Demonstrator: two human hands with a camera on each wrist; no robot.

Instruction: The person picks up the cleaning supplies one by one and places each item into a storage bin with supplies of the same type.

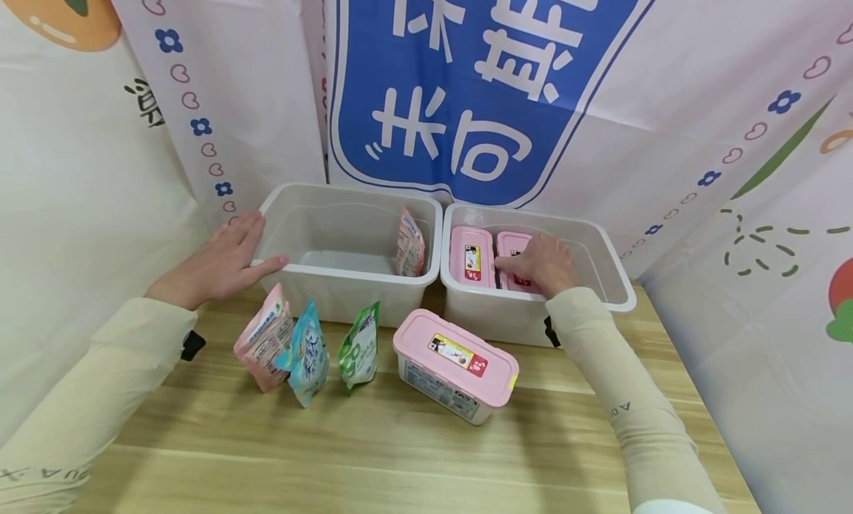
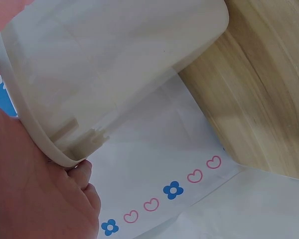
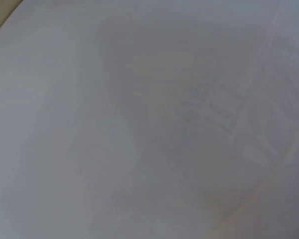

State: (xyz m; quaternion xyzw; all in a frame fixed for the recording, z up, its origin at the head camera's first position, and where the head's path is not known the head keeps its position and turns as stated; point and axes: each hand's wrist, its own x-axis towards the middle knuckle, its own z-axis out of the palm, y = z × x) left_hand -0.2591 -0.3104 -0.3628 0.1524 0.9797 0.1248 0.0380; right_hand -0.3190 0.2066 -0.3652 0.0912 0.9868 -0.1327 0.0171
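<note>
Right fingers (image 1: 543, 247) grip the pink-lidded box (image 1: 512, 242) beneath; left fingers (image 1: 243, 229) clasp a bin rim (image 1: 333, 272).

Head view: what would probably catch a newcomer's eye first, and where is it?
The eye probably falls first on the large blue panel with white characters, on the cloth behind the two bins. Next may come the pink-lidded box on the wooden table, with three bright pouches standing to its left.

Observed white cloth (image 1: 640, 158) behind, printed with pink hearts (image 1: 756, 131), blue flowers (image 1: 784, 101) and a blue panel (image 1: 460, 81) of white characters (image 1: 412, 121). Noted wood-grain table (image 1: 400, 462) below.
</note>
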